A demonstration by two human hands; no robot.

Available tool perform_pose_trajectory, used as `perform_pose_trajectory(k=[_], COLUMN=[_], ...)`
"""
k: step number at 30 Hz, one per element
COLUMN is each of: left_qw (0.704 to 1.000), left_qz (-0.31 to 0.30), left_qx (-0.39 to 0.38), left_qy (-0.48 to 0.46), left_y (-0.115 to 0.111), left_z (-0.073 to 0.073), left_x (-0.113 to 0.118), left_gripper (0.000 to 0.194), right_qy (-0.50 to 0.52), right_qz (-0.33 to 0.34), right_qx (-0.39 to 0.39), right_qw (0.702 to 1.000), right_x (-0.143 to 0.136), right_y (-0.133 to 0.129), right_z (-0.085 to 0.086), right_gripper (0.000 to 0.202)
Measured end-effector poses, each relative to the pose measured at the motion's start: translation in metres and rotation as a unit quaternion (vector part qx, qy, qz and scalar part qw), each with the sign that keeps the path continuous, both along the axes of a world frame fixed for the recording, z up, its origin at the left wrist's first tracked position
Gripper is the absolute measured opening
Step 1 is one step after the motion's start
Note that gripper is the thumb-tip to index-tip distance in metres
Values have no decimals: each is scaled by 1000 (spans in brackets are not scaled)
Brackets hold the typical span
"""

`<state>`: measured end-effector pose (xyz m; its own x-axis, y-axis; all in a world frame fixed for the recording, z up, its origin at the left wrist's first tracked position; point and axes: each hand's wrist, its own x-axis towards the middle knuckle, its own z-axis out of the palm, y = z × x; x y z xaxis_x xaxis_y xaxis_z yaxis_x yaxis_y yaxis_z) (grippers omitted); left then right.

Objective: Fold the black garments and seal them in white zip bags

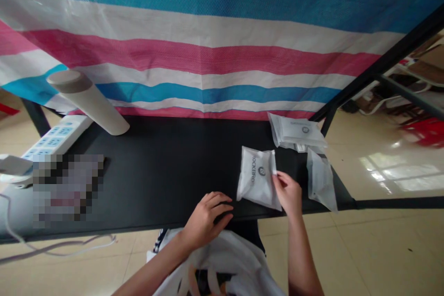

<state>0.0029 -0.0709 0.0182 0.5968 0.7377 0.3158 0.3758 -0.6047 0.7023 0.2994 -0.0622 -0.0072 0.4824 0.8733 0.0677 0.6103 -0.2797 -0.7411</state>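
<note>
A frosted plastic pouch (255,178) with dark printed lettering and a round logo lies near the front edge of the black table. My right hand (288,192) pinches its right edge between thumb and fingers. To the left of the pouch, my left hand (210,215) hovers at the table's front edge, fingers curved and apart, with nothing in it. What the pouch contains cannot be made out. Further right, another frosted pouch (321,180) sits near the table's right end, its lower corner over the front edge. Behind it are stacked pouches (298,132) with a similar logo.
A pale bottle (92,104) with a grey-brown lid stands at the back left. Beside it is a white power strip (57,136) with a plugged-in adapter (15,166). A blurred-out flat object (69,189) lies on the black table (156,162). Striped sheeting (208,62) hangs behind.
</note>
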Motion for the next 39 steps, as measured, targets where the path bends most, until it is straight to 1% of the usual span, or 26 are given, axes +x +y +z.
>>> perform_pose_trajectory(k=[1, 2, 3, 4, 5, 7, 9, 10, 11, 13, 14, 15, 17, 19, 20, 21, 22, 24, 25, 27, 29, 30, 33, 35, 37, 39], left_qw=[1000, 1000, 1000, 1000, 999, 999, 999, 998, 998, 998, 997, 997, 995, 990, 984, 977, 967, 943, 928, 891, 872, 872, 886, 893, 903, 914], left_qz=[6, 12, 17, 21, 25, 28, 27, 26, 27, 30, 33, 36, 52, 90, 118, 148, 178, 219, 229, 226, 217, 210, 186, 176, 169, 157], left_qx=[-6, -12, -17, -22, -26, -35, -43, -47, -51, -59, -63, -68, -84, -111, -130, -152, -175, -234, -271, -362, -409, -415, -403, -396, -382, -364], left_qy=[1, 2, 3, 4, 5, 9, 12, 14, 15, 16, 16, 16, 9, -7, -19, -33, -49, -90, -114, -154, -160, -156, -135, -123, -105, -88], left_y=[1, 2, 3, 4, 5, 5, 5, 5, 5, 5, 6, 7, 10, 18, 23, 30, 38, 57, 67, 85, 97, 101, 106, 107, 108, 111], left_z=[0, 0, -1, -2, -2, -4, -5, -5, -5, -6, -6, -6, -7, -8, -8, -9, -10, -11, -10, -9, -6, -6, -7, -11, -15, -16], left_x=[-3, -5, -8, -10, -13, -16, -18, -18, -19, -20, -21, -22, -27, -34, -39, -44, -50, -62, -68, -77, -81, -81, -76, -71, -69, -70], left_gripper=[17, 17, 17, 17, 17, 17, 18, 18, 19, 19, 19, 20, 21, 27, 31, 36, 40, 52, 60, 76, 76, 71, 54, 50, 47, 45], right_qy=[-104, -191, -259, -304, -326, -309, -264, -244, -230, -220, -220, -223, -233, -225, -216, -204, -195, -195, -203, -219, -227, -230, -253, -274, -285, -272], right_qz=[-63, -112, -150, -179, -202, -205, -210, -228, -254, -308, -319, -314, -263, -169, -109, -32, 42, 180, 232, 272, 285, 290, 314, 335, 351, 369], right_qx=[18, 34, 37, 19, -18, -118, -182, -187, -171, -92, -41, 10, 87, 121, 131, 136, 137, 122, 114, 105, 85, 73, 42, 24, 7, -2], right_qw=[992, 975, 953, 936, 923, 921, 924, 924, 924, 921, 921, 923, 932, 952, 961, 969, 970, 956, 945, 931, 927, 926, 914, 901, 892, 889], right_x=[18, 36, 52, 68, 81, 103, 118, 123, 127, 128, 124, 117, 90, 46, 19, -11, -40, -95, -117, -149, -164, -167, -168, -167, -166, -163], right_y=[-1, -3, -5, -7, -9, -13, -17, -18, -19, -19, -18, -16, -10, -5, -4, -3, -3, -5, -7, -10, -12, -13, -14, -17, -19, -19], right_z=[4, 8, 11, 12, 13, 11, 8, 7, 7, 11, 15, 20, 32, 42, 45, 47, 46, 42, 37, 28, 19, 15, 5, 1, 0, 4], right_gripper=[47, 48, 52, 60, 72, 90, 92, 88, 81, 71, 68, 68, 71, 68, 65, 61, 59, 62, 65, 69, 70, 70, 76, 82, 84, 87])
